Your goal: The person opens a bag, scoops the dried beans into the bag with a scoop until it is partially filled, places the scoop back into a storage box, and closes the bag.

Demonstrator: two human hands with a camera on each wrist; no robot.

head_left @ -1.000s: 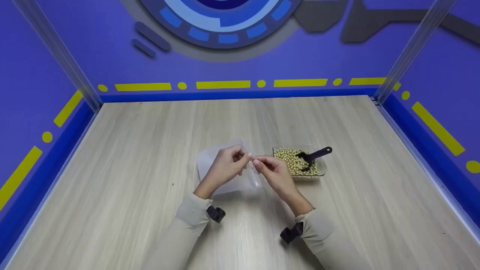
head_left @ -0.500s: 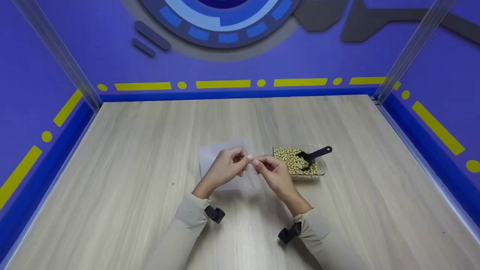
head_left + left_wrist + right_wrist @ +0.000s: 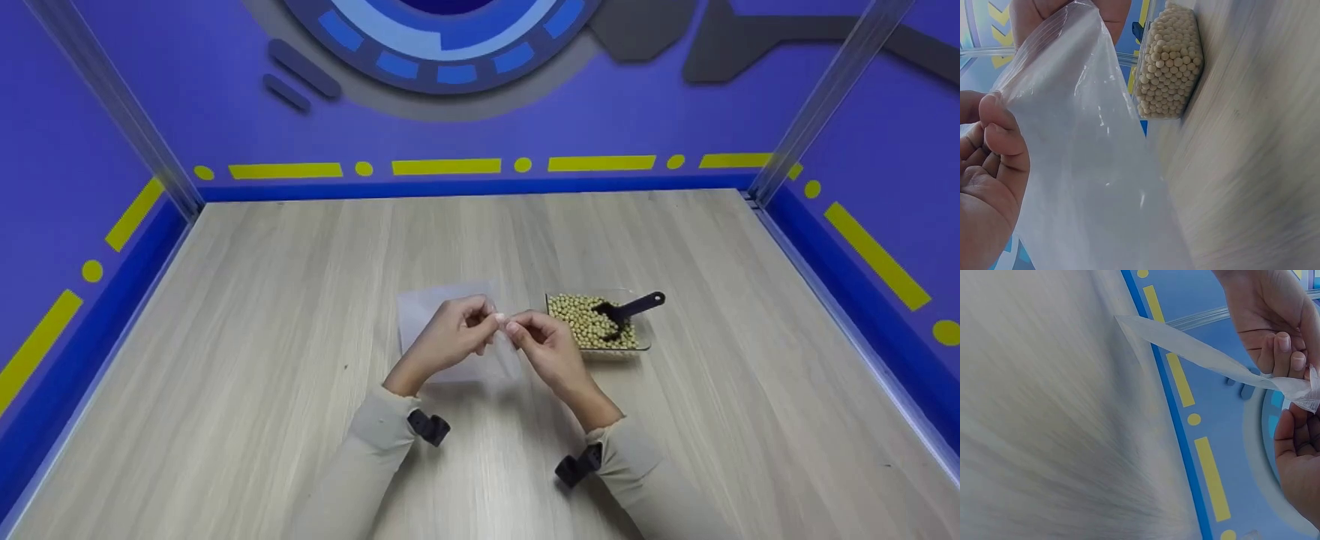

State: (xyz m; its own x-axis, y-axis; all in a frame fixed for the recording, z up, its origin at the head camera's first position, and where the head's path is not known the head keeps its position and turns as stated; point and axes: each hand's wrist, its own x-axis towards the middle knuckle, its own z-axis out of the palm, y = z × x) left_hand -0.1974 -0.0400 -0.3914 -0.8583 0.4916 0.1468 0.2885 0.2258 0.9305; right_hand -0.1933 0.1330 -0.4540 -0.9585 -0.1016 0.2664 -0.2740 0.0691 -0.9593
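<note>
A frosted clear zip bag hangs between my two hands just over the table. In the left wrist view the bag shows a ribbed strip along its top. Thumb and finger of my left hand pinch that top edge; this hand is at the left of the left wrist view. My right hand pinches the same edge close by, fingertips almost meeting the left ones. From the right wrist the bag appears edge-on, with the right hand below and left hand above. Whether its mouth is parted, I cannot tell.
Right of the hands stands a clear rectangular container filled with round pale beans. A black scoop sticks into them, handle pointing right. Blue walls enclose the wooden table at the back and both sides.
The hands stay almost in place, pinching the bag's edge with small finger shifts. The bag's body has swung slightly, and its shiny creases at the right are fainter.
</note>
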